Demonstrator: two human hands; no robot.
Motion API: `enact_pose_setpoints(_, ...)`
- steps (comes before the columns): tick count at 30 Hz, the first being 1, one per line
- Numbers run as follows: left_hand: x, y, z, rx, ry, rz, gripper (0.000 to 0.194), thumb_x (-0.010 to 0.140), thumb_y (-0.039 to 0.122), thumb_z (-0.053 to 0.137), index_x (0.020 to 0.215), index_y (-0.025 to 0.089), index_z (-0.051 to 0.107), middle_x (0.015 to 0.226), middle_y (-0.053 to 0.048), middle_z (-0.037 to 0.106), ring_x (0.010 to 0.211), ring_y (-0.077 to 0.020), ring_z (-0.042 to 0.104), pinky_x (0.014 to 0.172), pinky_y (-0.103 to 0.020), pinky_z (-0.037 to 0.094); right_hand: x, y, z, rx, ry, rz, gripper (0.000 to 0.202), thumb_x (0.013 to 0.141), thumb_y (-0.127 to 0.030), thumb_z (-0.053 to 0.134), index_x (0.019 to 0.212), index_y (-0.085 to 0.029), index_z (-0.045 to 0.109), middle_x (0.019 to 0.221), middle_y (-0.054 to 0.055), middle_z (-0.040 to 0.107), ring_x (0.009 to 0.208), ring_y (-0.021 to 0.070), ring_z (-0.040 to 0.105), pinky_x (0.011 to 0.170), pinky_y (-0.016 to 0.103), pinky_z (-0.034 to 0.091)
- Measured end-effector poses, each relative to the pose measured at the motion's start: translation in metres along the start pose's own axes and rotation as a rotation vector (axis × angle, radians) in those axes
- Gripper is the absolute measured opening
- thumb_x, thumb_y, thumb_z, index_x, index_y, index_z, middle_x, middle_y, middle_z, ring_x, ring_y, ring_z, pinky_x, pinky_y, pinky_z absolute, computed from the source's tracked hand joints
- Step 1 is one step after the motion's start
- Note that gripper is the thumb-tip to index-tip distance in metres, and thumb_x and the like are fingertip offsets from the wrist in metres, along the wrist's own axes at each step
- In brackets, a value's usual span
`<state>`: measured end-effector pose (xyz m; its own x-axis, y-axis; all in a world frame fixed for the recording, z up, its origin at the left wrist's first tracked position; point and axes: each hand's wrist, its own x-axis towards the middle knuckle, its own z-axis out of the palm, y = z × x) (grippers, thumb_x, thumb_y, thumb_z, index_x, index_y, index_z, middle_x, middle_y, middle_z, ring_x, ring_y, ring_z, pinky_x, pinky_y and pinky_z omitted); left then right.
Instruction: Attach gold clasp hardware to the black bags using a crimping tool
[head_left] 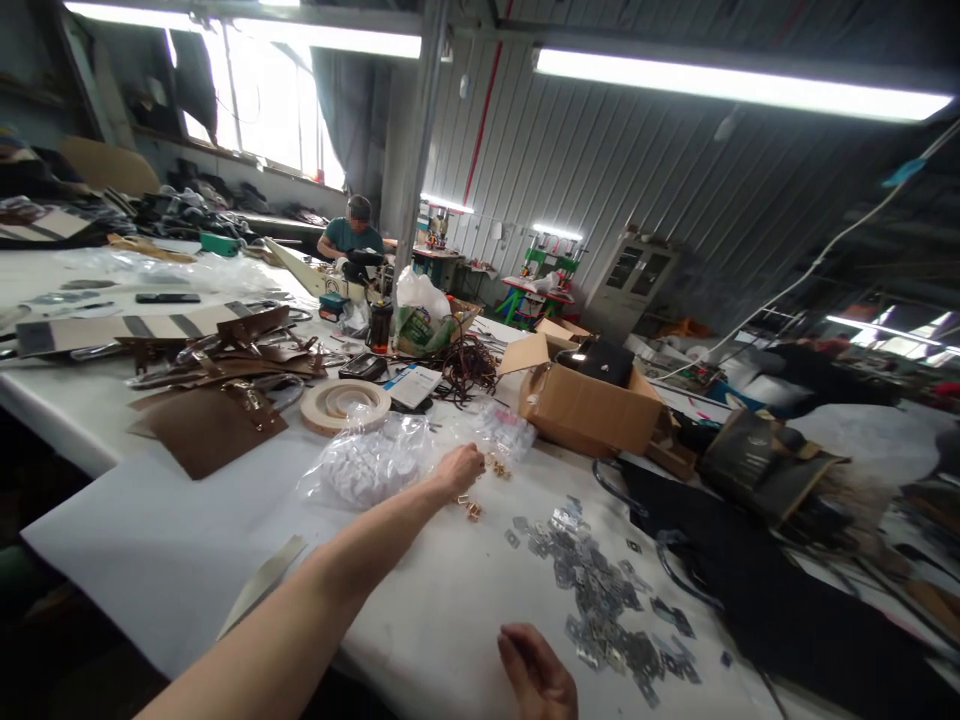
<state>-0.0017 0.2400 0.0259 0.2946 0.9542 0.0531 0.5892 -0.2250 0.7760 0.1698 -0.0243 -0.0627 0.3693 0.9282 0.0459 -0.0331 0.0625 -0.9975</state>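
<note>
My left hand (461, 468) reaches far across the white tabletop, its fingers bent down and drawn together beside small gold-coloured metal pieces (498, 468). Whatever may be between those fingertips is hidden. A few more gold rectangular pieces that look like buckles (472, 511) lie just below this hand. Low in the view, my right hand (538, 672) is curled, thumb and fingertips close together; any small item in it cannot be made out. To its right spreads a heap of flat grey metal plates (600, 585) with holes. Left of my left wrist sits a clear plastic bag (367, 465) of white pieces.
An open cardboard box (592, 405) stands beyond the plates, and black material (757, 580) covers the right side. Tape rolls (345, 405), brown leather pieces (214, 425) and a cord bundle (470, 368) lie farther back. A person (352, 238) sits at a machine behind the table.
</note>
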Motion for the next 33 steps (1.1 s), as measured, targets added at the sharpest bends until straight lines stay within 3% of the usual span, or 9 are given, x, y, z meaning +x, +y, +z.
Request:
enact_pose_setpoints(4, -0.052, 0.009, 0.026, -0.354, 0.096, -0.015, 0.031, 0.098, 0.044, 0.064, 0.103, 0.015, 0.074, 0.098, -0.01, 0.075, 0.093, -0.0217, 0.074, 0.088, -0.035, 0.059, 0.009, -0.011, 0.003, 0.06, 0.032, 0.144, 0.046, 0.068, -0.05, 0.092, 0.099, -0.017, 0.081, 0.09, 0.008, 0.078, 0.077, 0.0214, 0.071, 0.069, 0.029, 0.06)
enact_pose_setpoints(8, -0.132, 0.017, 0.059, -0.662, 0.117, -0.082, 0.05, 0.098, 0.06, 0.057, 0.106, 0.013, 0.069, 0.098, -0.013, 0.077, 0.09, -0.0209, 0.076, 0.083, -0.034, 0.061, 0.012, -0.029, 0.035, 0.37, 0.111, 0.229, 0.037, 0.071, -0.042, 0.092, 0.1, -0.023, 0.079, 0.101, 0.005, 0.079, 0.089, 0.0194, 0.073, 0.077, 0.029, 0.061)
enact_pose_setpoints(11, -0.181, 0.02, 0.074, -0.978, 0.186, -0.186, 0.046, 0.09, 0.06, 0.071, 0.098, 0.015, 0.069, 0.096, -0.01, 0.077, 0.088, -0.0184, 0.074, 0.084, -0.031, 0.059, 0.01, -0.037, 0.06, 0.575, 0.111, 0.27, 0.03, 0.07, -0.039, 0.093, 0.093, -0.025, 0.079, 0.12, 0.004, 0.076, 0.102, 0.0183, 0.072, 0.089, 0.03, 0.061)
enact_pose_setpoints(13, -0.2, 0.021, 0.08, -1.19, 0.241, -0.253, 0.041, 0.083, 0.053, 0.081, 0.092, 0.015, 0.07, 0.09, -0.007, 0.076, 0.082, -0.016, 0.072, 0.08, -0.027, 0.058, 0.007, -0.037, 0.071, 0.675, 0.085, 0.293, 0.031, 0.069, -0.038, 0.093, 0.093, -0.025, 0.08, 0.12, 0.004, 0.077, 0.104, 0.0184, 0.072, 0.097, 0.032, 0.059)
enact_pose_setpoints(17, -0.21, 0.023, 0.084, -1.259, 0.267, -0.283, 0.036, 0.08, 0.047, 0.085, 0.09, 0.014, 0.071, 0.087, -0.006, 0.076, 0.075, -0.0139, 0.069, 0.073, -0.024, 0.054, 0.001, -0.033, 0.081, 0.74, 0.029, 0.332, 0.038, 0.07, -0.038, 0.093, 0.104, -0.025, 0.081, 0.107, 0.003, 0.079, 0.101, 0.0194, 0.073, 0.106, 0.038, 0.055)
enact_pose_setpoints(27, -0.208, 0.02, 0.085, -1.219, 0.27, -0.28, 0.034, 0.08, 0.046, 0.084, 0.089, 0.016, 0.071, 0.085, -0.005, 0.076, 0.077, -0.0163, 0.069, 0.073, -0.026, 0.054, -0.003, -0.021, 0.085, 0.634, 0.078, 0.259, 0.026, 0.072, -0.036, 0.092, 0.093, -0.024, 0.081, 0.121, 0.005, 0.076, 0.109, 0.0226, 0.071, 0.11, 0.044, 0.053)
enact_pose_setpoints(33, -0.208, 0.014, 0.087, -1.158, 0.247, -0.237, 0.035, 0.082, 0.049, 0.082, 0.088, 0.017, 0.072, 0.082, -0.005, 0.074, 0.075, -0.0158, 0.068, 0.071, -0.026, 0.054, -0.003, -0.022, 0.083, 0.607, 0.078, 0.285, 0.027, 0.074, -0.036, 0.09, 0.096, -0.022, 0.081, 0.114, 0.005, 0.078, 0.108, 0.0228, 0.072, 0.109, 0.044, 0.053)
